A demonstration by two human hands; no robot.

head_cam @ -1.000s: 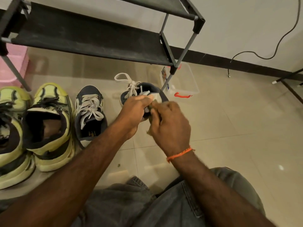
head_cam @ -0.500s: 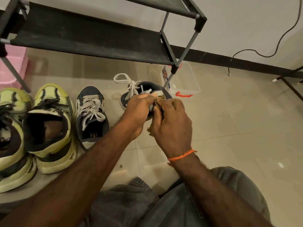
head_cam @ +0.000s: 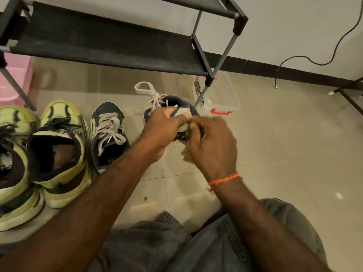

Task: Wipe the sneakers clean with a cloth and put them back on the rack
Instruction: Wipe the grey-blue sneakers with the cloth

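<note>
Four sneakers in all: two navy sneakers, two lime-green sneakers at nine o'clock, one rack, one clear tub.

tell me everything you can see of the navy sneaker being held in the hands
The navy low-top sneaker with white laces is lifted off the tiled floor below the black rack shelf. A lace loop sticks out to the left. Its pale grey heel patch faces the camera. The left hand grips it; the right hand presses a yellowish cloth against its heel.
</note>
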